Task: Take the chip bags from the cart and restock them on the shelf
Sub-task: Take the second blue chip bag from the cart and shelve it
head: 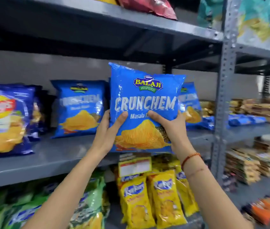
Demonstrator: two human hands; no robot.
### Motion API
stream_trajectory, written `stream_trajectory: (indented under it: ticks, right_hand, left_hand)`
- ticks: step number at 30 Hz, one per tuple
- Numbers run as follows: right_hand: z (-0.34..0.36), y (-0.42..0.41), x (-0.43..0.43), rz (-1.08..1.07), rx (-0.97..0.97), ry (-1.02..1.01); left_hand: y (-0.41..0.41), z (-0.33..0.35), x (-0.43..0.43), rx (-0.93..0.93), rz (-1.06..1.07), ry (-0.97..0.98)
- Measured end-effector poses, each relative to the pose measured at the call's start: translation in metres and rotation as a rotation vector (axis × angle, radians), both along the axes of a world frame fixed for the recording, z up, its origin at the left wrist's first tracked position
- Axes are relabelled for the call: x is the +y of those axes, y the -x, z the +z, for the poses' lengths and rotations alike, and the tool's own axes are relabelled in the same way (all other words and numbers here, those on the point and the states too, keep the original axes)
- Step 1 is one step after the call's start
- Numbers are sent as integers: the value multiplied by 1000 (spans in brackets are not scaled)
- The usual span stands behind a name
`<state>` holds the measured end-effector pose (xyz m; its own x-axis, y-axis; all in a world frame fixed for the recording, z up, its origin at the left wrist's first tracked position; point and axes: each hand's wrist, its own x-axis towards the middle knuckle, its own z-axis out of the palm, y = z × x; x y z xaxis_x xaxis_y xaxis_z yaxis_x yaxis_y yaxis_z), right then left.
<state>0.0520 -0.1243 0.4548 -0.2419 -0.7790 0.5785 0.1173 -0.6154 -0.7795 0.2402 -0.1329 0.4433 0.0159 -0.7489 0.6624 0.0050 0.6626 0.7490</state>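
Note:
A blue Crunchem chip bag [145,100] is held upright in front of the grey middle shelf [61,156]. My left hand [109,129] grips its lower left edge with the thumb on the front. On the lower right side, my right hand [172,126] clasps the bag. Two matching blue Crunchem bags stand on the shelf behind: one to the left [79,108], one partly hidden to the right [191,106]. The cart is out of view.
Dark blue chip bags [5,118] stand at the shelf's left end. Yellow snack packs [149,195] and green bags [84,205] fill the shelf below. A perforated grey upright [224,90] separates the right bay, which holds stacked biscuit packs [261,111]. Red bags [149,5] lie above.

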Motion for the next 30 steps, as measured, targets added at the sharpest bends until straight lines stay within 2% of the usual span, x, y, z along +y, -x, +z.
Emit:
stream_trajectory:
  ticks: [9,18,26,30]
  right_hand:
    - [21,-127,-73,169,161,-21]
    - [12,-166,-118,165,202,-81]
    - [7,-166,-113,46,241,-99]
    - [9,-173,-87,-239,334,86]
  left_hand:
    - [-116,9,-25,103,251,-139]
    - [-150,7,-61,149,300,-309]
    - [-152,0,-57,5,508,-354]
    - [-155,-14,-21,-181,709,-158]
